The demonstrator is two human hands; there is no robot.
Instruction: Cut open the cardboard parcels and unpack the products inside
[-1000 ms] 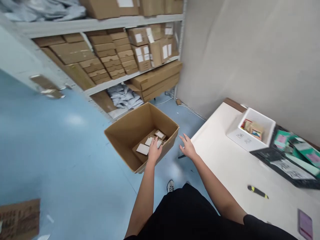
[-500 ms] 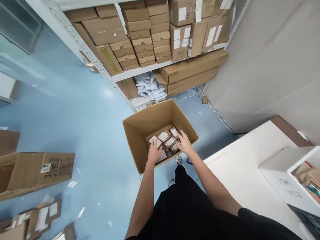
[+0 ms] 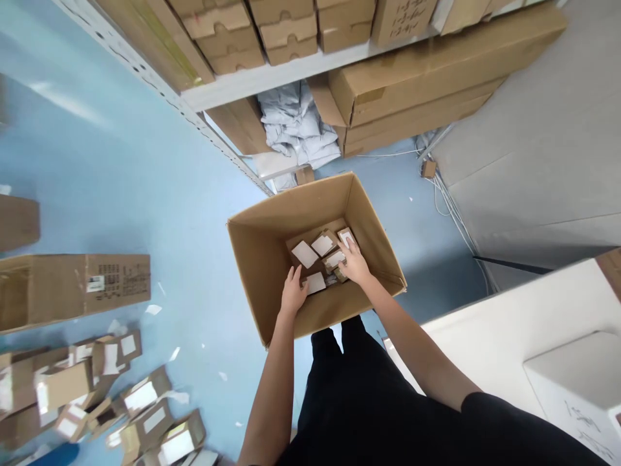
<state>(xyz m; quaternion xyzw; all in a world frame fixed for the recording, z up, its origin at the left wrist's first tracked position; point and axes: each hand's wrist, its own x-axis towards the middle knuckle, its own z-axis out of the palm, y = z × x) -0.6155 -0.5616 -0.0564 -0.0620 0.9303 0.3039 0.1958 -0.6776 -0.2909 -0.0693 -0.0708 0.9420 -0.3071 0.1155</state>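
A deep open cardboard box [image 3: 252,278] stands in front of me, and both my arms reach down into it. On its bottom lie several small parcels with white labels, among them a flat white-topped parcel [image 3: 305,254] at the left and a labelled parcel [image 3: 323,244] at the back. My left hand [image 3: 294,292] has its fingers apart beside another white-topped parcel [image 3: 316,283], the fingertips at its left edge. My right hand [image 3: 356,264] spreads its fingers over the parcels on the right, partly covering them; it appears to touch them, without a clear grip.
A metal shelf [image 3: 272,77] with cardboard boxes stands ahead, grey plastic mailers [image 3: 297,123] on its lower level. A white table [image 3: 485,330] is at my right. Several labelled parcels [image 3: 155,421] and a long cardboard box [image 3: 116,283] lie on the floor at left. Cables [image 3: 451,207] run along the wall.
The view has tipped downward and closer to the box. My left hand has come off the left white-topped parcel, toward the near left. My right hand still rests over the right parcels.
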